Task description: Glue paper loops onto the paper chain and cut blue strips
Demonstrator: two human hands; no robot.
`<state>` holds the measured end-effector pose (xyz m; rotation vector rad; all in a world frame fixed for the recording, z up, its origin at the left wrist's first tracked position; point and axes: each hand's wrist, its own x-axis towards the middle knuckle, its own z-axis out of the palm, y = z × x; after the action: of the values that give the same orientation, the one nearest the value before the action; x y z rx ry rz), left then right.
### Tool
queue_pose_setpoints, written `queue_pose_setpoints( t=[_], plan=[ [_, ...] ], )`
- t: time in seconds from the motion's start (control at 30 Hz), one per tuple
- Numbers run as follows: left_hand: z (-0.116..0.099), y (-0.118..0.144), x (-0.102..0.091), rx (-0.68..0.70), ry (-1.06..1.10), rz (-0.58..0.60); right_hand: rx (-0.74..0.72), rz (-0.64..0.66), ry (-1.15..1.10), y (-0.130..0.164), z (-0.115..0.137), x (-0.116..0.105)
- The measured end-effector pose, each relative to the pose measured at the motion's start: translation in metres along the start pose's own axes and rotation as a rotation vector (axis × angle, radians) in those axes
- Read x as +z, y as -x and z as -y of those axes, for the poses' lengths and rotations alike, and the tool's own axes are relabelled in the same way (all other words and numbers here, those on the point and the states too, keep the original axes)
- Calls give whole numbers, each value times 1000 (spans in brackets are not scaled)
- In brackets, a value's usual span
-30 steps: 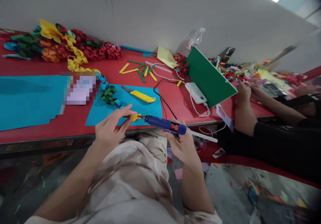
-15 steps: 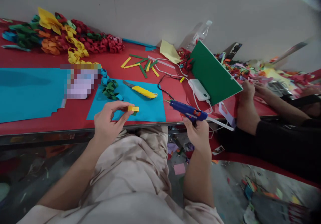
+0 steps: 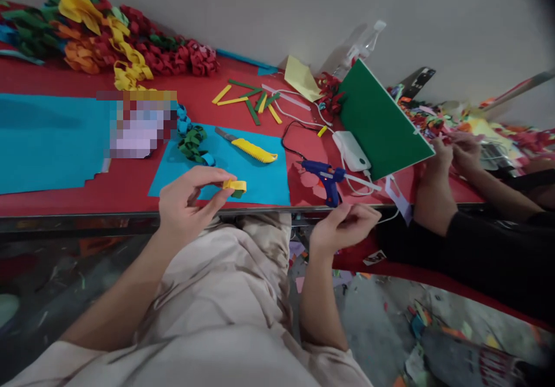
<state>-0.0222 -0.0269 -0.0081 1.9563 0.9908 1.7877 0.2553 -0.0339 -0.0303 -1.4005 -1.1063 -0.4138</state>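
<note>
Here, chain heap: a heap of multicoloured paper-loop chains [image 3: 143, 52] is piled beyond and to the left of the landmark, a small blue paper sheet [image 3: 271, 183].
Large sheets: flat blue paper sheets [image 3: 47, 144] are laid left of the small sheet.
Left hand: the person's left hand [image 3: 186, 205] is held over the small sheet's near edge, thumb and fingertips pinched together.
Pinched piece: a small yellow-and-green folded paper piece [image 3: 241, 186] is gripped there, above the small sheet's near edge.
Short chain: a green-and-blue paper-loop chain [image 3: 193, 144] is rested on the small sheet's left part.
Knife: a yellow-handled utility knife [image 3: 255, 149] is laid across the small sheet, its blade pointed away to the left.
Strips: loose yellow and green paper strips [image 3: 252, 112] are scattered beyond the small sheet.
Glue gun: a dark-blue plastic glue gun [image 3: 323, 170] with a whitish stick is stood right of the small sheet, its nozzle aimed towards it.
Right hand: the person's right hand [image 3: 340, 229] is held half open, fingers loosely curled, right of the small sheet and just below the glue gun's handle; whether they are touching cannot be told.
Board: a green rectangular board [image 3: 384, 122] is tilted up farther right of the small sheet.
Co-worker: another person's hands [image 3: 442, 151] are seen well right of the small sheet.
</note>
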Motion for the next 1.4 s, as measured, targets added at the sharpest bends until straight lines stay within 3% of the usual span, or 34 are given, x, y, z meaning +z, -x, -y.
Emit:
queue_pose_setpoints(
  t=[0.03, 0.1, 0.17, 0.27, 0.4, 0.57, 0.87, 1.1, 1.17, 1.27, 1.4],
  plan=[
    [0, 0, 0, 14, 28, 2, -72, 85, -117, 6, 17, -3],
    [-1, -1, -2, 33, 70, 20, -195, 449, -354, 12, 52, -6],
    [-3, -2, -4, 38, 114, 45, -199, 735, -477, 9, 79, -1],
    [-5, -1, -7, 6, 167, 51, -125, 886, -592, 0, 100, 13],
    [-6, 2, -9, -55, 121, 42, -52, 895, -702, 0, 103, 28],
    [-5, 3, -10, -53, 7, 49, -39, 880, -701, 7, 102, 29],
    [-12, -4, -12, 151, -231, 102, -77, 856, -686, 0, 103, 28],
    [-14, -3, -15, 200, -342, 152, -110, 835, -634, 0, 101, 30],
    [-17, -4, -14, 152, -311, 171, -132, 836, -641, -1, 98, 32],
    [-22, -4, -10, -60, -215, 170, -167, 832, -647, -1, 93, 33],
    [-25, 1, 1, -391, -61, 32, -192, 765, -581, 2, 93, 32]
  ],
)
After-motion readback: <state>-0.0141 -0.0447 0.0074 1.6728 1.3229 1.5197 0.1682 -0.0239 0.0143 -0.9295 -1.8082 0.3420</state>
